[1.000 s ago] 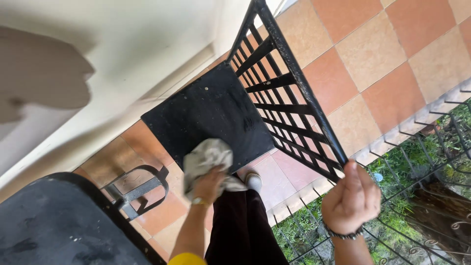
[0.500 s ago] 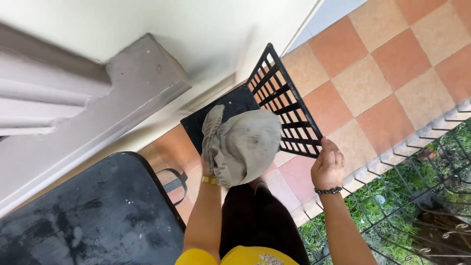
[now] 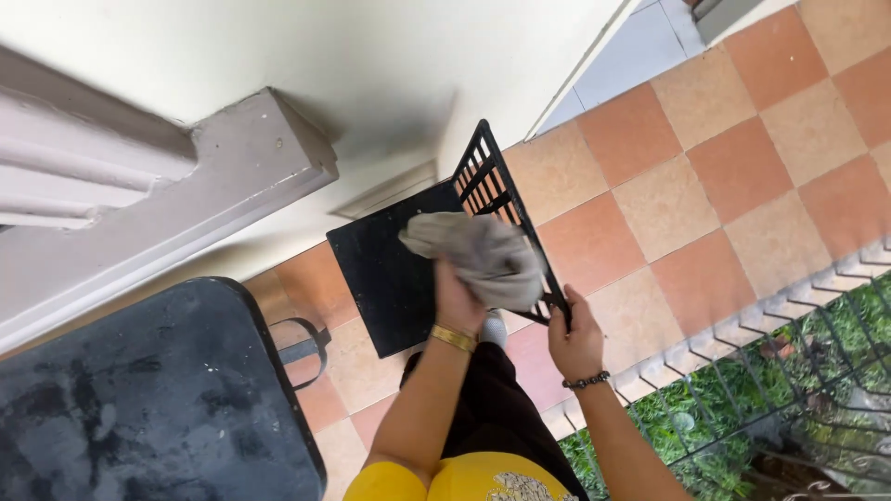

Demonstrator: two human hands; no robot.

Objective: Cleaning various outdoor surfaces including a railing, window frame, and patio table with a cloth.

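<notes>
Grey cloth [image 3: 478, 255], bunched in the left hand [image 3: 457, 301], pressed against the slatted back of a black metal chair [image 3: 487, 199], just above its flat seat [image 3: 390, 274]. The right hand [image 3: 574, 339] was closed around the back's outer corner, apparently to steady the frame against the push of the cloth. Chair and person stood on orange-and-tan floor tiles [image 3: 705, 167] beside a pale wall [image 3: 306, 65], with a dark round tabletop [image 3: 139, 399] near.
</notes>
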